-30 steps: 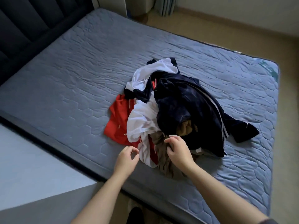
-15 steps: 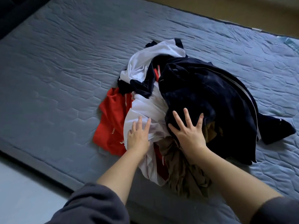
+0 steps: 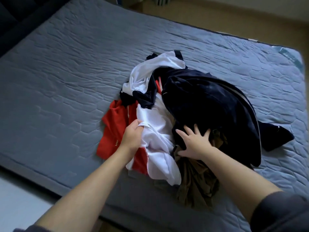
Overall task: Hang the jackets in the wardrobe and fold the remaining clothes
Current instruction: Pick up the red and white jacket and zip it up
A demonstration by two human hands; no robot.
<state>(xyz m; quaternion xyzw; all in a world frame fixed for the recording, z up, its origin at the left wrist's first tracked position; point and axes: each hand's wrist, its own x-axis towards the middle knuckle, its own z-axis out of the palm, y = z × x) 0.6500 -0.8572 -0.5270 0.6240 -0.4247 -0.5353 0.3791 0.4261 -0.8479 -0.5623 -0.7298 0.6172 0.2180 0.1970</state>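
Grey mattress (image 3: 66, 84) carried heaped clothes near its front edge. Left hand (image 3: 133, 138) pinched white garment (image 3: 158, 124), likely to peel it free. Right hand (image 3: 194, 145), fingers splayed flat, pressed navy jacket (image 3: 209, 104) (probably anchoring pile). Red shirt (image 3: 115, 129) and olive garment (image 3: 197, 181) lay beneath.

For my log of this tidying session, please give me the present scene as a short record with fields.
surface: grey-blue quilted mattress
pile: navy jacket on top; white garment; red garment partly under the white one; brown garment partly under the jacket
left hand: grips a fold of the white garment
right hand: fingers spread, pressing on the navy jacket
state of clothes: all crumpled in one heap, none folded
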